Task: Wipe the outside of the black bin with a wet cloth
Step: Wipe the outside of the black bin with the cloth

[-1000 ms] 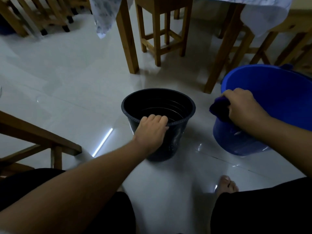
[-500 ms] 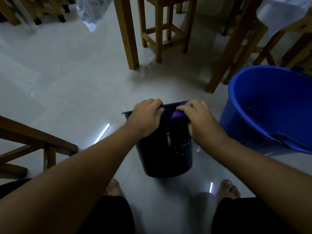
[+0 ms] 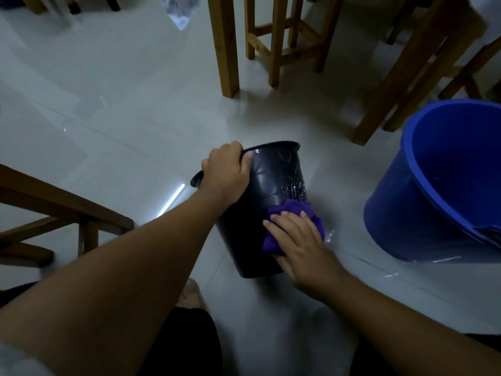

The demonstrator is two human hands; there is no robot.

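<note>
The black bin (image 3: 273,180) stands on the tiled floor, tipped away from me so its outer wall faces up. Water drops speckle its right side. My left hand (image 3: 226,175) grips the bin's near rim, thumb on the outside. My right hand (image 3: 299,242) lies flat on a purple cloth (image 3: 291,213) and presses it against the lower part of the bin's wall. Part of the cloth is hidden under my fingers.
A large blue bucket (image 3: 412,191) stands to the right, close to the bin. Wooden table legs (image 3: 225,47) and a stool (image 3: 284,36) stand behind. A wooden chair frame (image 3: 65,204) is at the left. My bare foot (image 3: 191,294) rests just below the bin.
My right hand brought the cloth from the blue bucket to the bin's rim, then slid it down the wall. The bin has tipped away from me under my left hand.
</note>
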